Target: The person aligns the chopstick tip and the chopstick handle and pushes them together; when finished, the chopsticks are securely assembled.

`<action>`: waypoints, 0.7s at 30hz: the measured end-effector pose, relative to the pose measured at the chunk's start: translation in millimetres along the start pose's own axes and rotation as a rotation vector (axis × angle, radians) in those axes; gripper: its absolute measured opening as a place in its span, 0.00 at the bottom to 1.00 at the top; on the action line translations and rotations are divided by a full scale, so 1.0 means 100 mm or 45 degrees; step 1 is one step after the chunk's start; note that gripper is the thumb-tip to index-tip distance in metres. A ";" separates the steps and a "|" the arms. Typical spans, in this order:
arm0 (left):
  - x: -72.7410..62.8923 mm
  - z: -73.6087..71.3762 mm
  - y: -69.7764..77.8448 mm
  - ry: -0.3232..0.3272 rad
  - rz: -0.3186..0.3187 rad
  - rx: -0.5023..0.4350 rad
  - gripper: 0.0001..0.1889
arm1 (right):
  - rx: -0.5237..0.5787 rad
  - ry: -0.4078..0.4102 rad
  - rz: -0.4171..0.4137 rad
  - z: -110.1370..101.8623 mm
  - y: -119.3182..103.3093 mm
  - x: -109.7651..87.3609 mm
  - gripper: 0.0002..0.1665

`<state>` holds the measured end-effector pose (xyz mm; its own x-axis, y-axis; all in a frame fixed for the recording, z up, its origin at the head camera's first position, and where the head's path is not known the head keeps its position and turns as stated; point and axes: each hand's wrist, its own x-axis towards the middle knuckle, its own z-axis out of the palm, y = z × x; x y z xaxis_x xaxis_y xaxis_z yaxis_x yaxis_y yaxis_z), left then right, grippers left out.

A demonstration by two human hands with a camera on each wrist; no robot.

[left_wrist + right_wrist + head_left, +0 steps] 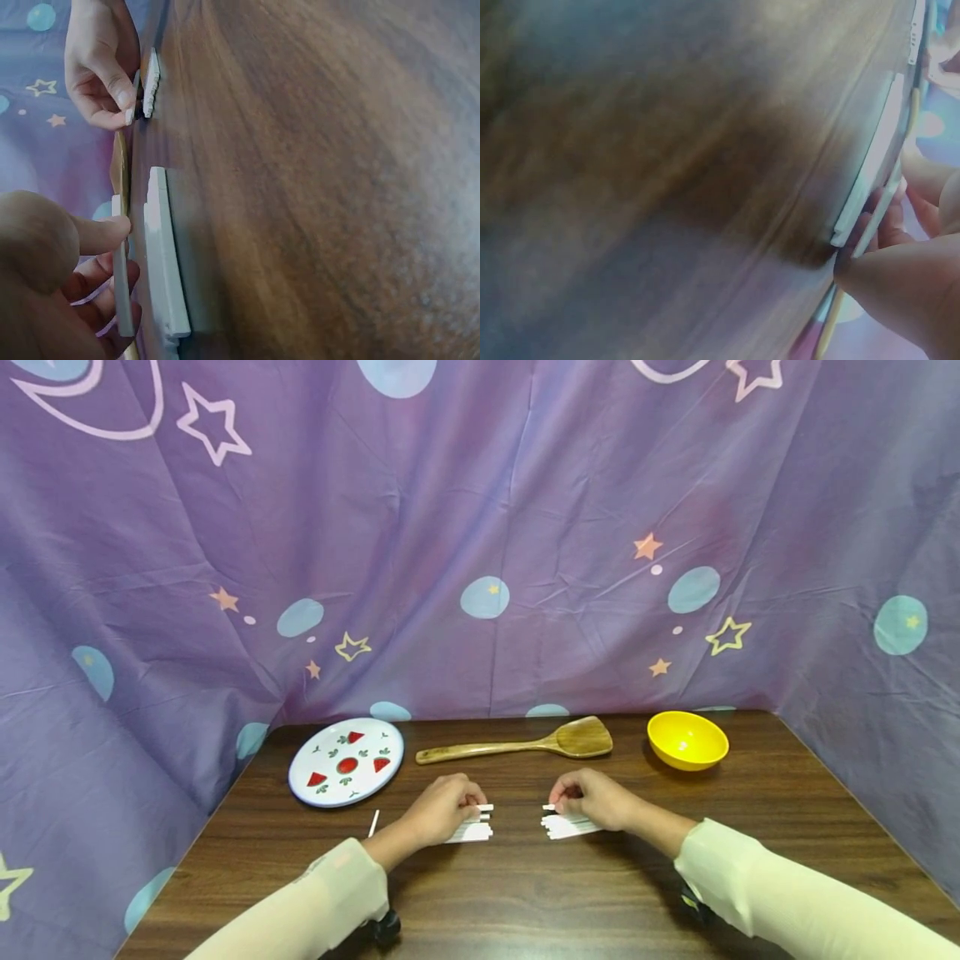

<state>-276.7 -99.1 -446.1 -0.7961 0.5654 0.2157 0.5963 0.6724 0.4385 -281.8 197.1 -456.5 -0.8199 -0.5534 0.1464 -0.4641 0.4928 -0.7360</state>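
My left hand (444,806) pinches a slim white stick (122,277) between thumb and fingertips. Just below it on the wooden table (517,893) lies a row of similar white sticks (471,832), side by side and partly covered by the hand in the head view. To the right, across a short gap, my right hand (596,799) pinches another white stick (879,210), close over a second row of white sticks (568,828). The inner ends of both rows point toward each other. A single white stick (374,823) lies apart, left of the left wrist.
Behind the hands lies a wooden spatula (487,748). A white plate (307,772) with watermelon pictures is at the back left, and a yellow bowl (687,742) stands at the back right. A purple patterned curtain (420,635) hangs behind the table.
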 end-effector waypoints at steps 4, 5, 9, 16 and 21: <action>0.01 -0.03 0.03 0.008 0.043 0.041 0.04 | -0.090 0.009 -0.034 -0.02 0.00 0.01 0.04; 0.01 -0.04 0.04 0.011 0.061 0.051 0.04 | -0.119 0.015 -0.039 -0.02 0.00 0.01 0.04; 0.00 -0.08 0.10 0.032 0.132 0.067 0.06 | -0.231 0.043 -0.100 -0.01 -0.09 0.01 0.04; -0.02 -0.11 0.24 0.030 0.194 0.067 0.05 | -0.240 0.027 -0.205 0.00 -0.33 0.01 0.03; -0.03 -0.14 0.35 0.007 0.187 0.035 0.05 | -0.237 0.028 -0.261 0.03 -0.47 -0.01 0.06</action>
<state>-254.8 -84.4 -419.1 -0.7006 0.6561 0.2806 0.7090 0.5956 0.3777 -257.9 172.6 -424.1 -0.7088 -0.6406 0.2952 -0.6728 0.4883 -0.5559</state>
